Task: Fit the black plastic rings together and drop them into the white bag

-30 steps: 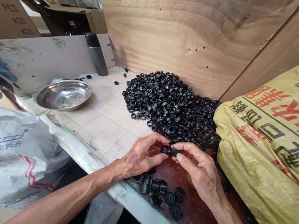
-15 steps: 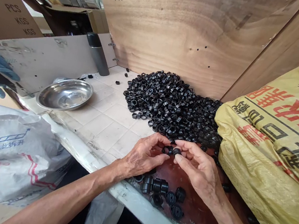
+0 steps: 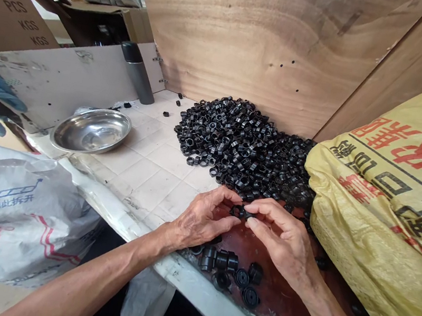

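Observation:
My left hand (image 3: 207, 219) pinches a black plastic ring (image 3: 236, 211) between thumb and fingers. Opposite it, my right hand (image 3: 282, 238) is closed on a small black plastic part (image 3: 249, 216), mostly covered by the fingertips. The two pieces meet or nearly touch; the exact contact is too small to tell. Just beyond my fingers rises a large pile of black plastic rings (image 3: 234, 137). Nearer the table edge, below my hands, several round black caps (image 3: 242, 278) lie on a reddish-brown surface (image 3: 275, 307).
A steel bowl (image 3: 91, 131) and a dark grey bottle (image 3: 138, 74) stand on the left of the white table (image 3: 151, 183). A yellow woven sack (image 3: 378, 216) bulges in from the right. The wooden board (image 3: 261, 43) closes the back. A white bag (image 3: 14, 212) hangs lower left.
My right hand has turned the small black part slightly and brought it closer against the ring. My left hand is almost unmoved. The view has shifted a little.

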Motion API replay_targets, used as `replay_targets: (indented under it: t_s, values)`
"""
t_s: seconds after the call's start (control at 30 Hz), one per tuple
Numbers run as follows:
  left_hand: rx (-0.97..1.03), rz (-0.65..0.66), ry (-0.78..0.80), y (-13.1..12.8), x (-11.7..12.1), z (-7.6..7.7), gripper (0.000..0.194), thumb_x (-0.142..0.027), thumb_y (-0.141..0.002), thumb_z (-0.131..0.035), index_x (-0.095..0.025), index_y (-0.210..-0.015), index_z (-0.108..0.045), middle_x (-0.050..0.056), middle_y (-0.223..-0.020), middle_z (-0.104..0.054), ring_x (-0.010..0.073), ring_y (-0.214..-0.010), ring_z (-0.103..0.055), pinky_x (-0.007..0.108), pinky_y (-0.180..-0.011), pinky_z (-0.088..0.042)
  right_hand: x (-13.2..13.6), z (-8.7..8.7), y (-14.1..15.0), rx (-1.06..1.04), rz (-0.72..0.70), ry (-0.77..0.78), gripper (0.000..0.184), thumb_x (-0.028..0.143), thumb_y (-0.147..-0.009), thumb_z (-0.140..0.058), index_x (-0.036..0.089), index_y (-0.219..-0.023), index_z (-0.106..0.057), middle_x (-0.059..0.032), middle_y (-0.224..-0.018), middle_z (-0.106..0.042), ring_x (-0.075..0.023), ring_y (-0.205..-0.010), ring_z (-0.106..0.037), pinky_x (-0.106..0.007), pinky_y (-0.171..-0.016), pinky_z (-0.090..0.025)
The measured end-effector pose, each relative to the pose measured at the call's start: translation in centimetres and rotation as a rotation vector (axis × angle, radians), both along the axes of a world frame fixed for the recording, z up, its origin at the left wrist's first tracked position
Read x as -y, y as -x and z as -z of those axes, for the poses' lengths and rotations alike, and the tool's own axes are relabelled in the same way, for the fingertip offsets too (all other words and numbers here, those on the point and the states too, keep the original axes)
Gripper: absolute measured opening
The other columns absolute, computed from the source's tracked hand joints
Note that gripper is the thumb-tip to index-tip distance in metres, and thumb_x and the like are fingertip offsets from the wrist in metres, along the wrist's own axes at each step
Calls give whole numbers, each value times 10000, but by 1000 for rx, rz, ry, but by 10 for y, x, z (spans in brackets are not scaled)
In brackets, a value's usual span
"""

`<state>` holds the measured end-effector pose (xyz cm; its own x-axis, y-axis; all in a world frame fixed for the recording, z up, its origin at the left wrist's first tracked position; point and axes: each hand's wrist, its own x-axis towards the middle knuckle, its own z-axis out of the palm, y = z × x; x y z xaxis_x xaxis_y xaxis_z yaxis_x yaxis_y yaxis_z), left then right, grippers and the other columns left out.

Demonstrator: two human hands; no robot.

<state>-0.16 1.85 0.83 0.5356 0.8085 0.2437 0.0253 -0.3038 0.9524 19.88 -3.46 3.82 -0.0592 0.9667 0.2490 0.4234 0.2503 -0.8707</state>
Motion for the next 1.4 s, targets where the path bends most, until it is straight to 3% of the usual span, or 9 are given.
replay_targets:
  t_s: [0.23, 0.33, 0.43, 0.57, 0.7, 0.93, 1.03, 1.17, 1.4]
  values:
    - [-18, -18, -26, 0, 0, 1, 309, -274, -894, -711, -216, -1182, -616, 93, -1286, -638, 214, -1040, -690, 310, -850, -600, 0, 6, 0, 31, 65, -132, 47, 268, -912, -685, 236, -877, -691, -29, -1010, -651, -181, -965, -646, -262, -811, -538]
    - [-40, -19, -15, 1, 0, 1, 313, -273, -888, -718, -218, -1178, -613, 89, -1261, -652, 206, -1004, -703, 303, -825, -603, 1, 6, -1, 46, 112, -184, 137, 279, -937, -664, 267, -1052, -738, -39, -1110, -655, -177, -986, -661, -259, -798, -558]
    - [-21, 4, 5, 1, 0, 1, 312, -276, -895, -714, -207, -1180, -605, 95, -1239, -661, 203, -987, -712, 302, -825, -601, 1, 6, 0, 57, 108, -153, 312, 285, -927, -689, 276, -1239, -667, -22, -1063, -715, -168, -888, -697, -282, -808, -578]
    - [55, 15, 27, 1, 2, 1, 333, -287, -893, -727, -195, -1184, -594, 106, -1231, -668, 202, -990, -711, 294, -819, -601, 0, 7, 2, 190, 55, -245, 122, 246, -927, -682, 238, -1045, -711, -19, -1021, -746, -179, -914, -703, -290, -860, -562]
    - [101, 12, 25, 1, 2, -1, 327, -311, -890, -739, -181, -1167, -623, 117, -1231, -675, 207, -1003, -712, 290, -815, -606, 0, 6, 4, 190, 64, -279, 106, 233, -932, -671, 232, -1029, -715, -21, -1023, -746, -179, -937, -703, -276, -866, -556]
    - [124, -37, -398, 1, -7, -2, 247, -220, -865, -774, -180, -1105, -728, 114, -1119, -739, 216, -1070, -713, 323, -902, -609, 1, 4, 5, 183, 81, -285, 77, 241, -929, -688, 233, -1001, -714, 0, -979, -750, -155, -875, -710, -246, -821, -557]
    - [146, -24, -509, 1, -9, -4, 287, -179, -862, -769, -191, -1146, -731, 115, -1096, -759, 215, -1063, -727, 340, -923, -615, 1, 4, 6, 221, 77, -312, 73, 256, -944, -678, 216, -997, -707, -5, -927, -752, -149, -829, -715, -237, -768, -551]
    - [167, -18, -561, 0, -8, -5, 325, -158, -866, -756, -204, -1187, -731, 119, -1113, -757, 208, -1039, -740, 330, -903, -629, 3, 4, 9, 250, 92, -329, 118, 269, -977, -632, 177, -1013, -698, -7, -774, -734, -136, -661, -699, -234, -658, -536]
    - [135, -18, -462, -1, -7, 2, 352, -169, -879, -743, -224, -1227, -731, 114, -1153, -739, 207, -1054, -724, 332, -915, -617, 4, 5, 11, 148, 94, -231, 102, 289, -974, -636, 210, -965, -700, 24, -713, -705, -131, -634, -677, -233, -643, -523]
